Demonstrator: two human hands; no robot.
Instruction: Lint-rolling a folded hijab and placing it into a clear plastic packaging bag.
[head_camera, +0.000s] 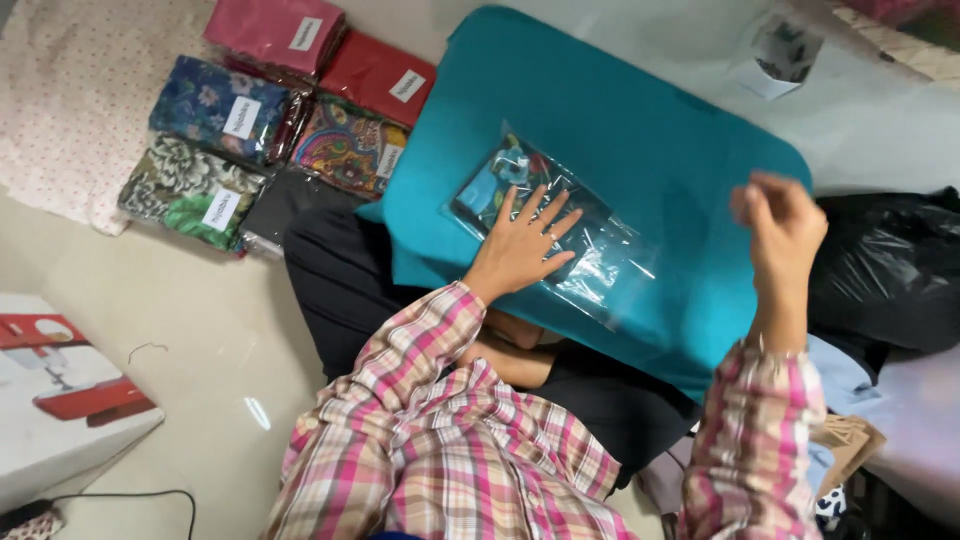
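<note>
A folded teal cloth lies across my lap. On it rests a clear plastic packet with a blue patterned fabric inside. My left hand presses flat on the packet, fingers spread. My right hand is raised over the teal cloth's right edge, fingers pinched together; whether it grips the cloth edge is unclear because of blur. Both arms wear pink plaid sleeves.
Several wrapped fabric packs with white labels lie on the floor at upper left, next to a dotted pink cloth. A boxed sewing machine sits lower left. Black plastic bags lie at right.
</note>
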